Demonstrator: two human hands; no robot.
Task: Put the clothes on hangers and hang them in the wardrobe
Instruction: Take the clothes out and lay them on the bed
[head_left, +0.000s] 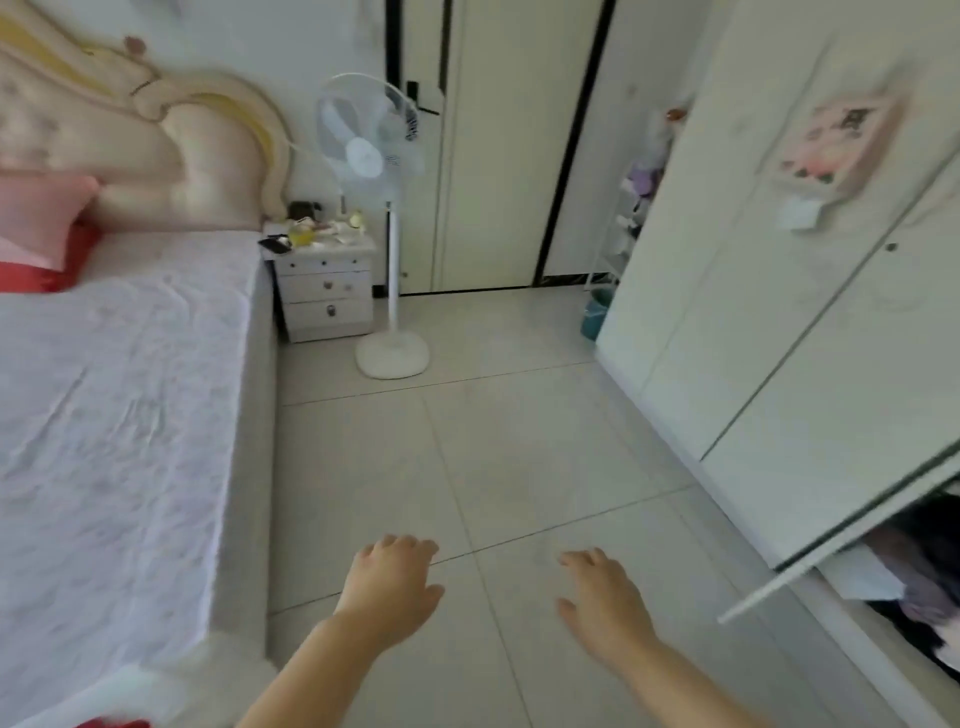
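Bare left hand (389, 584), bare right hand (605, 605), forearms (311, 670) uncovered as far as visible

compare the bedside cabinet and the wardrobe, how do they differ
The bedside cabinet is low, with drawers and clutter on top; the wardrobe is tall with flat doors. The cabinet stands beside the bed; the wardrobe stands across the floor, open at its near end, showing clothes. Both are white.

Both hands (496, 592) empty over floor (519, 441) — bed (119, 389) left, wardrobe (779, 312) right
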